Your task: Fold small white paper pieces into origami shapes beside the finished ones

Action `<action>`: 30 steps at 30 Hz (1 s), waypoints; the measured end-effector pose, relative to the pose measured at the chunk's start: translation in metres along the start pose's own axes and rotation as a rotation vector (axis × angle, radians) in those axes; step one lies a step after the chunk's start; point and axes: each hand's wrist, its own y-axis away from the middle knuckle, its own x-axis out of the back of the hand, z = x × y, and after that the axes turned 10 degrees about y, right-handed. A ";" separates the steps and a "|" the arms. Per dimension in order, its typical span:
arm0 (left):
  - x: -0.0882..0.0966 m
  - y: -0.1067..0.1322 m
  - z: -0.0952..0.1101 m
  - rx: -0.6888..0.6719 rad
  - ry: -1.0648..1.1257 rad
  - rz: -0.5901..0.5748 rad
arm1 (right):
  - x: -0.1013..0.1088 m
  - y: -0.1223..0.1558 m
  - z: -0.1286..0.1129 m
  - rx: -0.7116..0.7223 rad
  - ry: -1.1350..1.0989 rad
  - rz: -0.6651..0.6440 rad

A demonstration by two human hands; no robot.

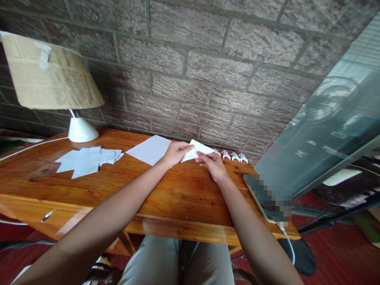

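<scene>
A white sheet of folded paper [199, 149] lies on the far side of the wooden table [124, 186]. My left hand [174, 153] pinches its left edge, fingers closed on the paper. My right hand [213, 165] presses on its lower right part, fingers curled against the paper. Just right of the sheet stands a row of small folded white paper pieces [234, 156].
A flat white sheet [150, 149] lies left of my hands, and a pile of white paper pieces [86, 160] further left. A lamp [78, 128] with a newspaper shade stands at the back left. A blurred-out device [267, 198] with a cable rests at the table's right edge. A brick wall is behind.
</scene>
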 end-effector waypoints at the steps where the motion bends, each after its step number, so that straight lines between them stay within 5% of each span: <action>1: 0.000 0.000 0.001 -0.004 -0.008 0.002 | 0.000 0.000 0.000 0.000 -0.001 -0.004; 19: 0.003 0.001 -0.002 -0.055 -0.106 -0.056 | 0.001 -0.003 0.004 0.077 0.085 0.130; 24: 0.000 0.003 -0.001 0.112 -0.014 -0.132 | 0.004 -0.004 0.003 0.102 0.062 0.209; 30: 0.002 0.001 -0.008 0.131 0.001 -0.155 | 0.005 -0.007 0.005 0.113 0.044 0.250</action>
